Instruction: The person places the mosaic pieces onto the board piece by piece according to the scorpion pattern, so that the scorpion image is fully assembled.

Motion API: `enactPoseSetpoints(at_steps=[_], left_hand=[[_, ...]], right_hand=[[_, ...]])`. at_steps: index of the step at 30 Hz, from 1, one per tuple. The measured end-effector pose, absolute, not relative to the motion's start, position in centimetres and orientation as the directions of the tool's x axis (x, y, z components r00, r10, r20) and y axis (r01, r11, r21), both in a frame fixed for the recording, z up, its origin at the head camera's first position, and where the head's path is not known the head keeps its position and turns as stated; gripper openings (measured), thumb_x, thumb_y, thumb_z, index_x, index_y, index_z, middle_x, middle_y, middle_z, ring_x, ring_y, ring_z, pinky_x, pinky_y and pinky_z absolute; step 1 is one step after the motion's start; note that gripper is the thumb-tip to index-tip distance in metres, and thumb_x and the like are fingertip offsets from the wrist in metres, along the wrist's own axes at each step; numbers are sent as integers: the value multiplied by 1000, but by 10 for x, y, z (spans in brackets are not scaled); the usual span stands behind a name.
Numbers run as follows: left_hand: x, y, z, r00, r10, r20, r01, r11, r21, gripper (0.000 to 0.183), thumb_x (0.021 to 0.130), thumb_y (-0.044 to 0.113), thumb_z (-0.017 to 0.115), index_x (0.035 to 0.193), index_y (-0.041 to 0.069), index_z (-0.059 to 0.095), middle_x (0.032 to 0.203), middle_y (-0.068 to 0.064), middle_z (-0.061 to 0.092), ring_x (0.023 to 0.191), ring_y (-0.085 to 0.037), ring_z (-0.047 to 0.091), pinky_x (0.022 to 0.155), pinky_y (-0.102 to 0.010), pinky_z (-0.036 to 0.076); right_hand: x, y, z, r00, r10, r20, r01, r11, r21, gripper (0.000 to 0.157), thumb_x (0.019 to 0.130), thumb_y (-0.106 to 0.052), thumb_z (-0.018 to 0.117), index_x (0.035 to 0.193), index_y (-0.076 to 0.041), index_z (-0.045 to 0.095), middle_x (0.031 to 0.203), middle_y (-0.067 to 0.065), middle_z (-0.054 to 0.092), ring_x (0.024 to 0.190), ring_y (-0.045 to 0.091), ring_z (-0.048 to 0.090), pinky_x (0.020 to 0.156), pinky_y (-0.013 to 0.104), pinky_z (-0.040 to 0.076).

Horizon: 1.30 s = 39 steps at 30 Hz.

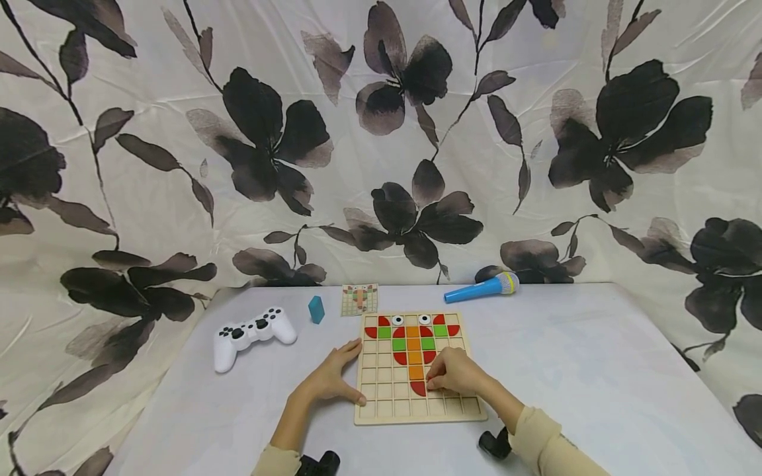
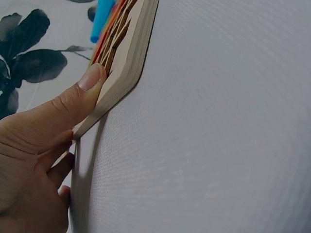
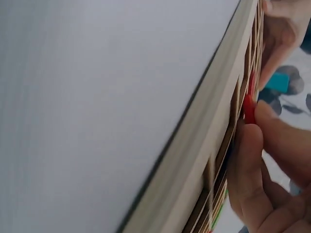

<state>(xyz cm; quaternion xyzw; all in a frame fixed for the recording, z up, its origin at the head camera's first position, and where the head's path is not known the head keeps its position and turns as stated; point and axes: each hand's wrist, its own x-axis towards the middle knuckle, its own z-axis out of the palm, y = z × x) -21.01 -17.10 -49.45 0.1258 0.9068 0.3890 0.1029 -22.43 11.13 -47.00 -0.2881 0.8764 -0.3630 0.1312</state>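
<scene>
A wooden grid board (image 1: pixel 389 411) lies on the table, its upper middle cells filled with red, green and orange pieces and two eye-patterned pieces. My left hand (image 1: pixel 326 375) rests along the board's left edge, fingers fairly straight; in the left wrist view its thumb (image 2: pixel 91 77) lies on the rim. At the lower middle of the grid, my right hand (image 1: pixel 457 371) pinches a small red piece (image 3: pixel 249 109) between fingertips; the fingers partly hide its shape. Just left of that hand, a red quarter-round piece (image 1: pixel 419 388) sits in a cell.
Behind the board lie a small pattern card (image 1: pixel 360 300), a teal block (image 1: pixel 316 309) and a blue toy microphone (image 1: pixel 481 289). A white game controller (image 1: pixel 254 336) is on the left. A floral cloth (image 1: pixel 333 152) hangs behind the table.
</scene>
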Motion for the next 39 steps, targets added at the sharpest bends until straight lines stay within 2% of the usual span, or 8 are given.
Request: enactPoseSetpoints(at_steps=[7, 13, 22, 28, 39], left_hand=[[-210, -172, -494, -945, 315, -85, 156, 664, 732, 107, 55, 26, 91, 142, -4, 35, 151, -19, 28, 140, -40, 19, 114, -56, 11], [-210, -171, -494, -941, 325, -89, 161, 664, 730, 107, 56, 26, 91, 142, -4, 34, 151, -19, 27, 140, -41, 18, 113, -58, 11], [-211, -171, -494, -945, 314, -91, 151, 666, 731, 107, 56, 27, 91, 142, -3, 35, 152, -18, 28, 140, -40, 18, 113, -57, 11], [-212, -172, -495, -945, 314, -96, 148, 669, 729, 108, 57, 28, 90, 143, -2, 34, 152, -17, 27, 140, -41, 16, 113, -57, 12], [-210, -173, -494, -933, 354, -64, 197, 651, 733, 109, 55, 25, 91, 142, -7, 34, 151, -21, 27, 140, -41, 18, 114, -56, 9]], right_hand=[[-214, 101, -468, -832, -553, -28, -366, 586, -723, 3, 76, 3, 73, 75, 4, 71, 67, 3, 62, 47, 6, 52, 45, 18, 49], [-213, 102, -469, -845, -535, -2, -381, 604, -700, 8, 72, 3, 77, 72, 0, 70, 63, 0, 62, 55, 8, 51, 48, 19, 47], [-212, 102, -468, -851, -524, -12, -400, 664, -632, 9, 71, -5, 80, 71, -5, 71, 66, -4, 60, 65, 11, 49, 54, 22, 45], [-213, 106, -469, -838, -545, 3, -414, 634, -653, 9, 71, -4, 80, 73, -4, 71, 66, -3, 61, 65, 11, 50, 54, 21, 45], [-213, 109, -469, -821, -570, 40, -456, 611, -647, 11, 70, -2, 80, 73, -4, 69, 62, -4, 58, 60, 9, 48, 51, 20, 43]])
